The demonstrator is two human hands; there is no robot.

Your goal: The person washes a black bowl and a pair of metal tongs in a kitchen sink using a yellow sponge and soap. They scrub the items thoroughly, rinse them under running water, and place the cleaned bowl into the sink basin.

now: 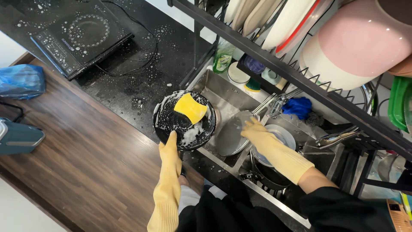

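- Soap-spattered black table (141, 81) beside a steel sink (223, 96).
- Left hand (171, 148) grips a sudsy black plate (184, 122) carrying a yellow sponge (190, 108).
- Right hand (254, 130) closes on a pan (229, 135).
- Slick gloves could likely let the plate slip.

Bright, even overhead lighting; wide-angle view bending at the edges.
Glare is showing on the pink-and-white pot (358, 43) and the steel sink (223, 96). Shadows are lying soft on the wooden floor (86, 159). The rack bar (274, 64) is bowing slightly, and the near-corner items are blurring.
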